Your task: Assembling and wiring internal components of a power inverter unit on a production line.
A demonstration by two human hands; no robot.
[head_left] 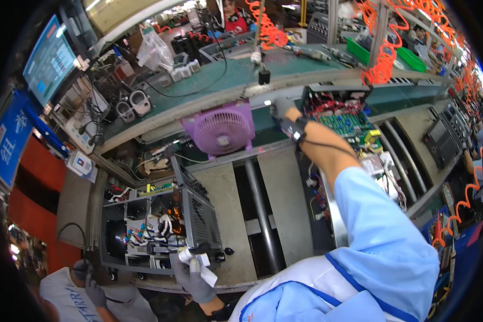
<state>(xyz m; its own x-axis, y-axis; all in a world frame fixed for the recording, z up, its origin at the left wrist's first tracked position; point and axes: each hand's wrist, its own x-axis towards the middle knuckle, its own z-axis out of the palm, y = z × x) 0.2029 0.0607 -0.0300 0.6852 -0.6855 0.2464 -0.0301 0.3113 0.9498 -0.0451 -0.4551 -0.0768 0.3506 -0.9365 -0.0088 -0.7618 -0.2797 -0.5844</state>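
My left hand (194, 282), in a grey glove, rests at the near edge of the bench and holds a crumpled white slip of paper (198, 264) against the front corner of an open grey metal chassis (163, 228) full of wires and boards. My right hand (280, 107), also gloved with a black wrist strap, reaches far across the bench. It grips the far left corner of a second open chassis (349, 121) that holds a green circuit board. My light blue sleeve (383, 236) covers much of that chassis' near side.
A purple desk fan (221, 129) stands between the two units. Rollers and grey plates run along the bench (263, 209). Orange coiled hoses (383, 59) hang overhead, and a monitor (49, 59) sits upper left. Another person's gloved hand (94, 290) shows at lower left. A black radio-like unit (445, 137) lies right.
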